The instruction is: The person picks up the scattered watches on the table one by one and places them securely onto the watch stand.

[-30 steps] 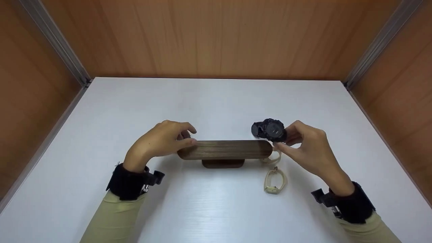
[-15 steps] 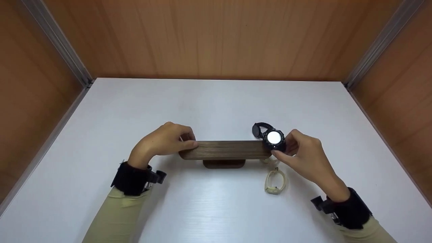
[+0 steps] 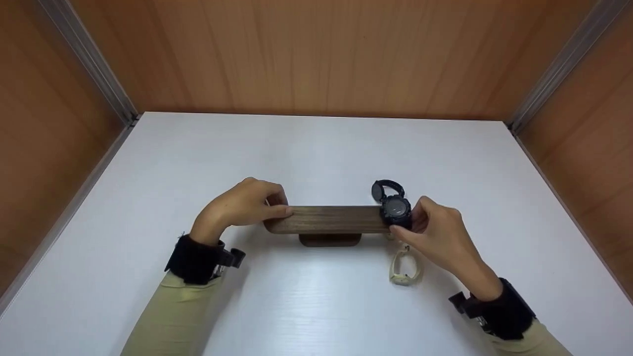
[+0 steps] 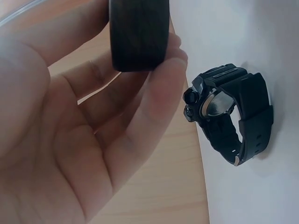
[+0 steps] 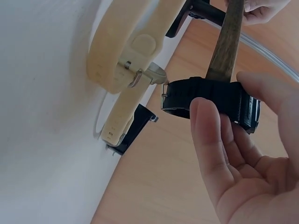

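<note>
- Head view: a white counter (image 3: 316, 158) fills the floor of a box with orange-brown wooden walls (image 3: 316, 54) and grey metal strips in the far corners.
- Between the two hands stands a dark wooden bar (image 3: 329, 219) on a small foot. The left hand (image 3: 242, 205) grips the bar's end nearest it, fingers curled over the top and thumb along the front.
- The right hand (image 3: 435, 232) pinches a black watch (image 3: 395, 210) against the bar's other end. The round face looks up, and the strap loops behind the bar, away from the palm.
- A cream watch (image 3: 404, 264) lies flat on the counter, just beside the right hand's wrist on its inner side and apart from the bar.
- Left wrist view: the fingers wrap the dark bar (image 4: 139, 32) from below. Beyond the fingertips the black watch (image 4: 229, 116) shows chunky, with side buttons and a buckled strap.
- Right wrist view: thumb and fingers clasp the black watch (image 5: 210, 100), its strap ringing the bar (image 5: 226, 42). The cream watch (image 5: 126, 56) lies on the counter beyond the fingertips, buckle fastened.
</note>
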